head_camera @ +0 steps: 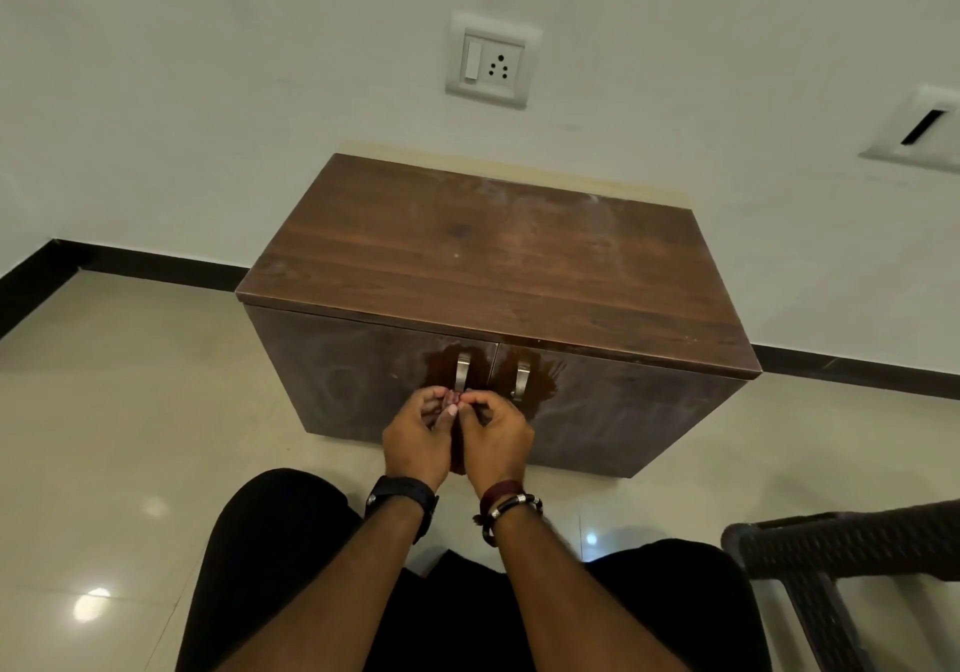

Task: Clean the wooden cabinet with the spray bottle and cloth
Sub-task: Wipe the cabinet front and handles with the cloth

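Both hands, left (pixel 415 432) and right (pixel 496 430), curled fingertip-to-fingertip, contents unclear, spray bottle and cloth unseen; wooden cabinet (pixel 498 261) directly ahead, long axis crosswise, wet patch (pixel 493 367) by handles just beyond fingertips, equidistant.

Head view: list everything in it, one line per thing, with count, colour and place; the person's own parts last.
cabinet: one, dark brown wood, against the wall, centre.
handles: two, silver, on the doors where they meet.
wet patch: one, dark, around the handles.
socket: one, white, on the wall above the cabinet.
wall plate: one, white, far right on the wall.
skirting: black strip along the wall base.
floor: beige glossy tiles.
chair: one, dark, lower right, partly out of frame.
watch: one, black, left wrist.
bracelets: maroon and black, right wrist.
left hand, right hand: fingertips together before the doors; contents unclear.
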